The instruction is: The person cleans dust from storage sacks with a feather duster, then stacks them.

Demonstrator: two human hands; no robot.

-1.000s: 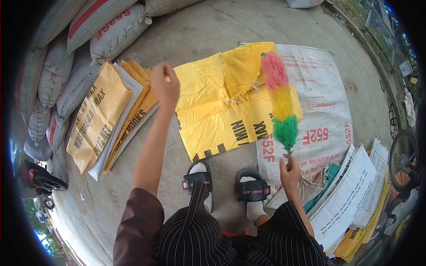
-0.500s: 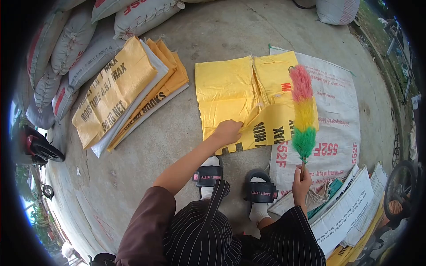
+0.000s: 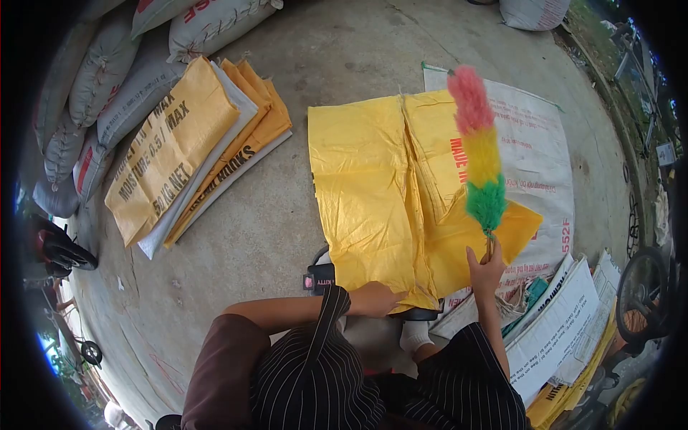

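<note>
A yellow woven sack (image 3: 365,186) lies spread over the concrete floor, its near end reaching over my sandals. My left hand (image 3: 374,299) is closed on the sack's near edge; the fingertips are partly hidden. In my right hand (image 3: 486,271) is the handle of a feather duster (image 3: 478,147), banded pink, yellow and green. The duster points away from me above the sack's right side, where one corner is folded up. Beneath the yellow sack's right part lies a white sack (image 3: 534,143) with red print.
To the left is a pile of folded yellow and white sacks (image 3: 175,143). Filled sacks (image 3: 129,100) are stacked behind it. At the lower right lie more folded sacks (image 3: 562,333), beside a wheel (image 3: 640,294). A motorbike (image 3: 61,244) stands at the far left.
My left hand has drawn the folded part of the yellow sack toward me, opening it out over my feet. The duster has moved slightly left and up with my right hand.
</note>
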